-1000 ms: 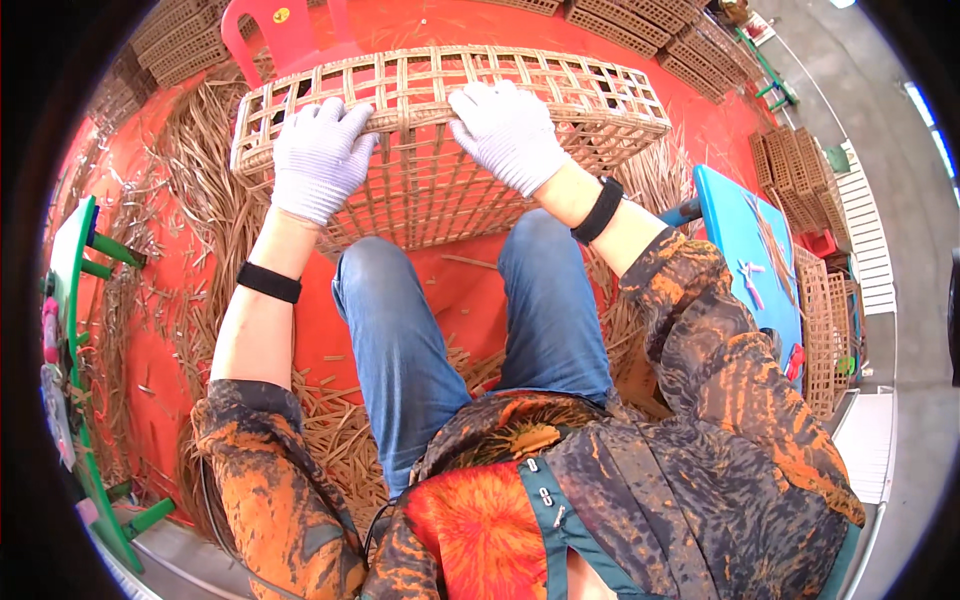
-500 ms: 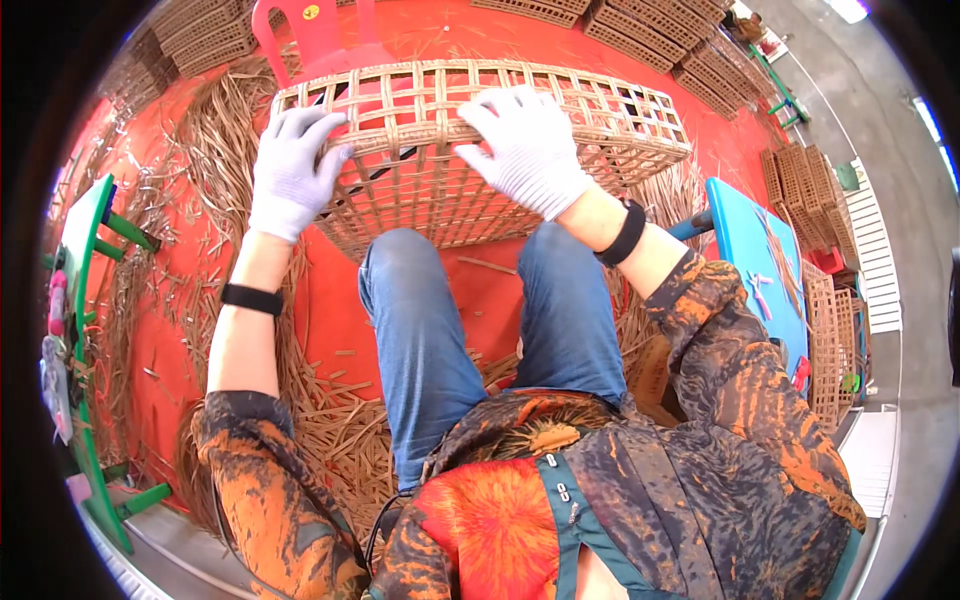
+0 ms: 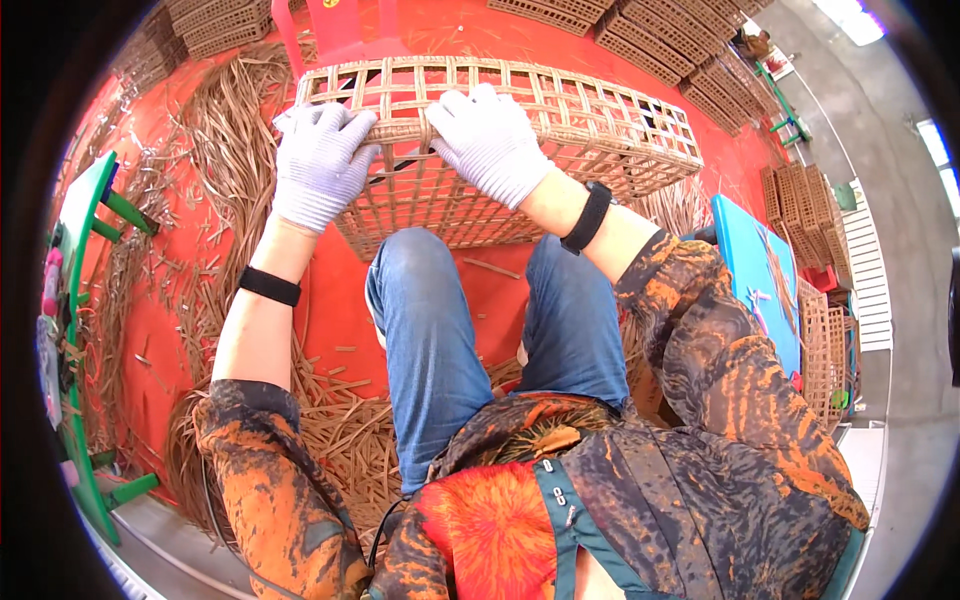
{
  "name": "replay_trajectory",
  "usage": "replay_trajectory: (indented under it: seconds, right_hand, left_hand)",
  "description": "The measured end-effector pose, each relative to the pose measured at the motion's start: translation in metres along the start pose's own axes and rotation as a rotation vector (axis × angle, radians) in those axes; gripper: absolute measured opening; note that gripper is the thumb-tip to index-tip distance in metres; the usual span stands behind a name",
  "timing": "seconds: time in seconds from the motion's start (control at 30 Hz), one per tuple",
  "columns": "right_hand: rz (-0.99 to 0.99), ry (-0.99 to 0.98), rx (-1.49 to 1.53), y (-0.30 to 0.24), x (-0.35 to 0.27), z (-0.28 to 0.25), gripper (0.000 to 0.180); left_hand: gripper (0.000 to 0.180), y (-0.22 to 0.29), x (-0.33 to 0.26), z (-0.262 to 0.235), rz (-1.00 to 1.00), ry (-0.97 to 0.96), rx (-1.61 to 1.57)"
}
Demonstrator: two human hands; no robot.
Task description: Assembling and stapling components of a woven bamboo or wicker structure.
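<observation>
The person sits with knees up over a red floor, and the open-weave wicker basket (image 3: 560,140) lies tipped on its side just past the knees, its near rim under both hands. The left hand (image 3: 318,165), in a pale knit glove, is curled over the rim at the basket's left corner, fingers bent down onto the lattice. The right hand (image 3: 490,140), gloved the same, lies just beside it on the same rim, fingers wrapped over the top edge — both are closed on the basket, not merely resting, as far as I can see.

By the look of it the basket is light for its bulk, all thin cane strips and open squares, stiff enough to keep its box shape but likely to flex and creak if squeezed in the middle of a panel. The thicker bound rim, where the hands already are, seems the sound place to grip; single strips could snap or snag the gloves.

Loose cane offcuts (image 3: 215,170) lie heaped left of the left hand and trail back toward the person's side. Beyond the right forearm stands a blue board (image 3: 755,260), and farther out are stacks of finished baskets (image 3: 700,70). A red plastic stool (image 3: 335,30) stands just beyond the basket.
</observation>
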State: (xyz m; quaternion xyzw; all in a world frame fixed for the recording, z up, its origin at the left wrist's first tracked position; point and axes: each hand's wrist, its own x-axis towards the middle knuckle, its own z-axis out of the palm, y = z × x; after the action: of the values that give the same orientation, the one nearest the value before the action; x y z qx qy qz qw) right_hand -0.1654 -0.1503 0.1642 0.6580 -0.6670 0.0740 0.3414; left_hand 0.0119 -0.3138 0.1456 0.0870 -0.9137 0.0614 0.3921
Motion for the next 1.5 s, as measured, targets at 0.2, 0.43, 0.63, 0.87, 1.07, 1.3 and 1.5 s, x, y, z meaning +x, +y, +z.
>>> replay_trajectory:
  seconds: [0.2,0.43,0.63,0.87,1.07,1.3,1.5]
  right_hand:
    - [-0.007,-0.042,0.021,0.001,0.000,-0.006,0.024]
    - [0.022,-0.069,0.082,0.006,0.005,-0.014,0.020]
    - [-0.010,0.057,0.261,-0.016,0.021,-0.025,0.039]
    - [0.041,0.085,0.101,-0.027,0.040,-0.003,0.025]
    - [0.012,0.042,0.148,-0.026,0.054,-0.004,0.021]
    - [0.035,-0.009,0.214,-0.024,0.055,-0.017,0.013]
    - [-0.010,0.060,0.292,-0.023,0.037,-0.024,0.032]
  left_hand:
    - [0.034,0.003,0.007,-0.010,0.064,-0.010,0.056]
    - [0.032,0.002,0.012,-0.011,0.037,-0.113,0.060]
    - [0.045,-0.043,-0.019,-0.036,-0.121,-0.057,-0.156]
    - [0.047,-0.020,-0.003,-0.038,-0.166,-0.066,-0.025]
    - [0.047,-0.019,0.007,-0.034,-0.108,-0.103,0.140]
    - [0.050,-0.018,0.009,-0.047,-0.022,-0.107,0.132]
    - [0.031,-0.022,0.012,-0.065,-0.118,-0.203,-0.075]
